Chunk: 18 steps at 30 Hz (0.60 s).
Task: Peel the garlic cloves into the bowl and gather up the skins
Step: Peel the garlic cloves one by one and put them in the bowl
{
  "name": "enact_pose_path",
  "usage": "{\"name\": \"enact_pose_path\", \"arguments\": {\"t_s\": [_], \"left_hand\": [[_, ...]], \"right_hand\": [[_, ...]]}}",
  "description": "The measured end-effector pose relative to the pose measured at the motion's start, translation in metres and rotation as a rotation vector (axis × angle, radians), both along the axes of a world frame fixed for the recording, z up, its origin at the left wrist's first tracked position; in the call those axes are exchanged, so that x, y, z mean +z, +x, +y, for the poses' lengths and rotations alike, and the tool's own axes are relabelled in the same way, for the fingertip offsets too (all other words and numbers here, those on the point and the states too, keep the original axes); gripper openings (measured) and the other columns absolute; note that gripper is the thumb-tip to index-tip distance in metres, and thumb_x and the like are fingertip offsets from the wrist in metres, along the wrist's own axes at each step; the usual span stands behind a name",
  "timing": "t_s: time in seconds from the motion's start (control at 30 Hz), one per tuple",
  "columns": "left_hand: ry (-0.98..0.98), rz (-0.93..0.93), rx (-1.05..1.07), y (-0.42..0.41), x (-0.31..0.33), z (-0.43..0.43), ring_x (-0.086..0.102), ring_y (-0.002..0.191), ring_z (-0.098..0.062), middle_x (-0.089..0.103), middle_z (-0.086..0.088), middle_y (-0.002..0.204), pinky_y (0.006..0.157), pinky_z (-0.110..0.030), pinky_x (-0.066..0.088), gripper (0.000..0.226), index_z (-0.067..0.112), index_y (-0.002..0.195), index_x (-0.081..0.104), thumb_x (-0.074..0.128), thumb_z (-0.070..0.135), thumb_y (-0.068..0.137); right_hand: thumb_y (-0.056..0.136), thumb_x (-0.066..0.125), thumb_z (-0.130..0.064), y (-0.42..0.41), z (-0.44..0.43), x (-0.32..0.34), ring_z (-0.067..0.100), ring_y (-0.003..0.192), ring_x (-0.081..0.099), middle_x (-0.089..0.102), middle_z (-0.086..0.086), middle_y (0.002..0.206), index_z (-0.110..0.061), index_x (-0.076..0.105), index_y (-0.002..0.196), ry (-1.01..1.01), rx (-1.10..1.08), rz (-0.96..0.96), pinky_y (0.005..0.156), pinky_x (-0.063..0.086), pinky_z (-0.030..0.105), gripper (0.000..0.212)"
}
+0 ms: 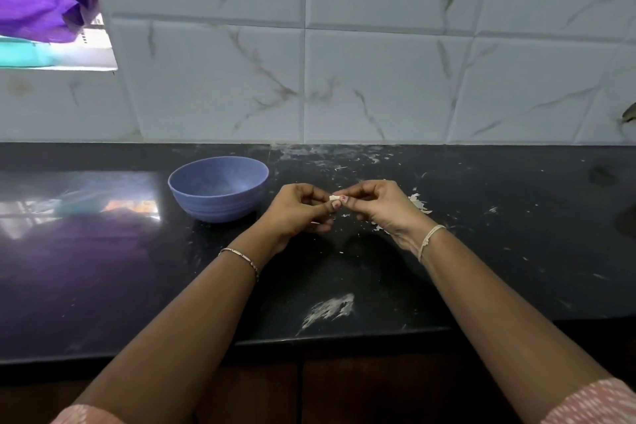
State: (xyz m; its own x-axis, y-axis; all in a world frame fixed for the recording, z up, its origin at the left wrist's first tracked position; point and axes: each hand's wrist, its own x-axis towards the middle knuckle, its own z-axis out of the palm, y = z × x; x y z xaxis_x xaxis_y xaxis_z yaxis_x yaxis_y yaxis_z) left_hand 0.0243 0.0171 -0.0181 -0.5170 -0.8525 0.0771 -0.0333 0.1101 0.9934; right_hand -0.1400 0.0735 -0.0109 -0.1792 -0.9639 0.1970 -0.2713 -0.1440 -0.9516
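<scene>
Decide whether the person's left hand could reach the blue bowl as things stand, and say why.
Probably yes. The left hand is just right of the blue bowl, with nothing standing between them. Its fingers pinch a garlic clove together with the right hand.

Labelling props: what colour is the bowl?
The bowl is periwinkle blue, seen in the head view.
</scene>
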Motion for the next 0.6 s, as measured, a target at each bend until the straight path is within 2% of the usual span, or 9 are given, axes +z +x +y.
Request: {"name": "enact_pose_path", "arguments": {"t_s": [0.1,0.2,0.33,0.4,0.5,0.6], "left_hand": [[0.048,0.023,0.008,0.001,0.003,0.001,0.065,0.062,-0.012,0.067,-0.009,0.076,0.056,-0.022,0.055,0.021,-0.004,0.102,0.064,0.071,0.008,0.086],[0.035,-0.014,0.029,0.001,0.004,0.002,0.063,0.06,-0.014,0.067,-0.009,0.077,0.054,-0.023,0.054,0.013,0.001,0.095,0.065,0.071,0.009,0.087],[-0.269,-0.315,0.17,0.003,0.003,-0.001,0.061,0.051,-0.01,0.069,-0.006,0.074,0.05,-0.021,0.05,0.008,0.008,0.088,0.068,0.067,0.016,0.089],[-0.411,-0.442,0.209,0.005,0.003,-0.004,0.065,0.062,-0.011,0.071,-0.002,0.077,0.062,-0.025,0.053,0.012,0.015,0.087,0.073,0.064,0.023,0.089],[-0.549,-0.633,0.207,0.005,0.001,-0.004,0.063,0.095,-0.017,0.069,0.002,0.104,0.085,-0.034,0.052,0.022,0.023,0.098,0.077,0.057,0.03,0.091],[-0.605,-0.701,0.216,0.005,-0.001,-0.006,0.058,0.102,-0.019,0.059,0.002,0.115,0.088,-0.039,0.051,0.024,0.024,0.098,0.076,0.055,0.035,0.092]], "right_hand": [[0.084,0.073,-0.011,0.001,0.001,0.002,-0.005,0.059,0.054,0.073,0.005,0.089,-0.013,0.075,0.091,-0.036,-0.014,0.034,0.056,0.042,0.013,0.008],[0.088,0.07,-0.012,0.001,0.0,0.002,0.0,0.065,0.053,0.072,0.007,0.088,-0.017,0.074,0.088,-0.03,-0.022,0.077,0.057,0.042,0.015,0.007],[0.092,0.063,-0.007,-0.006,-0.001,0.003,0.008,0.066,0.054,0.067,0.002,0.077,-0.014,0.07,0.088,-0.006,-0.038,0.068,0.054,0.045,0.014,0.011],[0.089,0.067,-0.005,-0.011,0.002,0.006,0.009,0.068,0.057,0.068,0.005,0.079,-0.009,0.071,0.092,0.024,-0.033,0.103,0.054,0.048,0.014,0.006],[0.083,0.074,-0.003,-0.017,0.006,0.016,0.006,0.066,0.06,0.07,0.007,0.077,-0.004,0.073,0.096,0.116,0.014,0.236,0.058,0.051,0.014,0.013],[0.083,0.072,0.002,-0.018,0.008,0.036,0.005,0.057,0.062,0.069,0.007,0.072,0.006,0.07,0.098,0.205,0.058,0.304,0.057,0.054,0.015,0.015]]}}
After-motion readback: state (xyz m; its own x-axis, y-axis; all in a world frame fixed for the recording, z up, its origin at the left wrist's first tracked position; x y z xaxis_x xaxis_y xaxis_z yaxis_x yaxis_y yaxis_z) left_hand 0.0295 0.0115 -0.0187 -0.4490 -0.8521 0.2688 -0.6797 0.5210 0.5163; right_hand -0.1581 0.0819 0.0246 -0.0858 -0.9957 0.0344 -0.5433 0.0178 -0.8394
